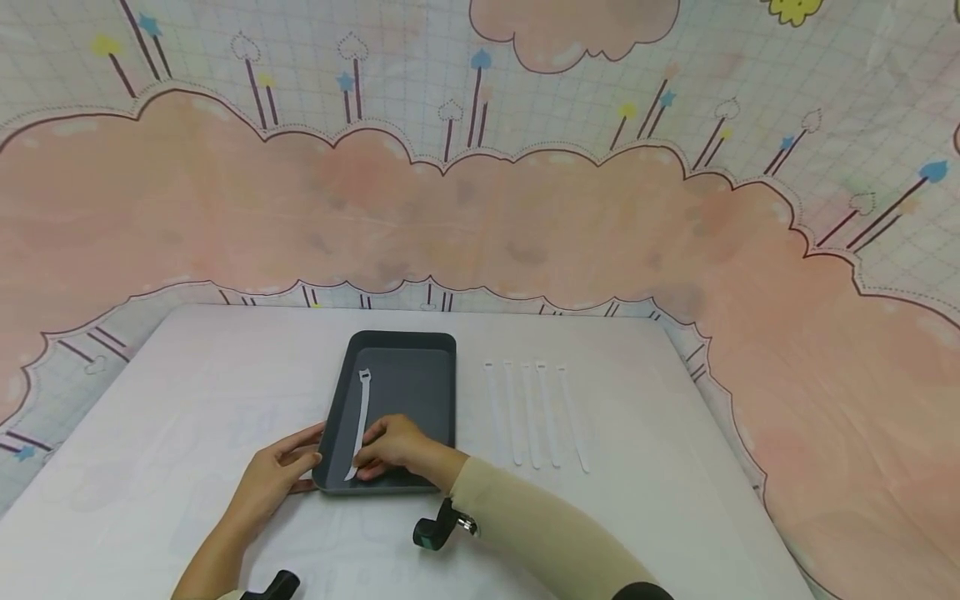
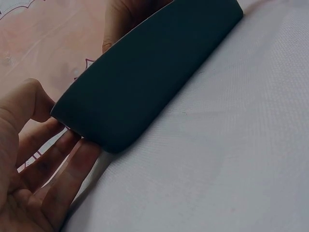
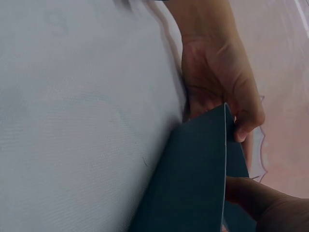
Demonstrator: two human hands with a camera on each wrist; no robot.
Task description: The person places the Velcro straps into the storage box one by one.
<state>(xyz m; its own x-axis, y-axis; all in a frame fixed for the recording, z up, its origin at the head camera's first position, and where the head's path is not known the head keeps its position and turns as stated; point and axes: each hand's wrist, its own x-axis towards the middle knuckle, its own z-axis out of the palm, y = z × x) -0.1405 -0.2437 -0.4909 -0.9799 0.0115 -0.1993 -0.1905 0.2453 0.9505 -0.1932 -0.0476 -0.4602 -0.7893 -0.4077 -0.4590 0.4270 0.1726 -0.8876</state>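
Note:
A dark grey rectangular tray [image 1: 412, 375] lies on the white table. Inside it, along the left side, is a white hook-and-loop cable tie [image 1: 364, 400] with a slotted head at its far end. My right hand [image 1: 399, 443] reaches over the tray and pinches the tie near its lower end; the fingertips are partly hidden. With my left hand [image 1: 266, 479] I hold the tray's near left corner. In the left wrist view, the left thumb is at the rim and the other fingers [image 2: 72, 169] lie against the tray's outer wall [image 2: 140, 82].
Several white cable ties [image 1: 528, 412] lie in a row to the right of the tray, roughly parallel. The white tabletop [image 1: 225, 367] ends at a cloud-patterned cloth backdrop [image 1: 480, 225]. A black wrist-camera mount [image 1: 437, 529] hangs below the right wrist.

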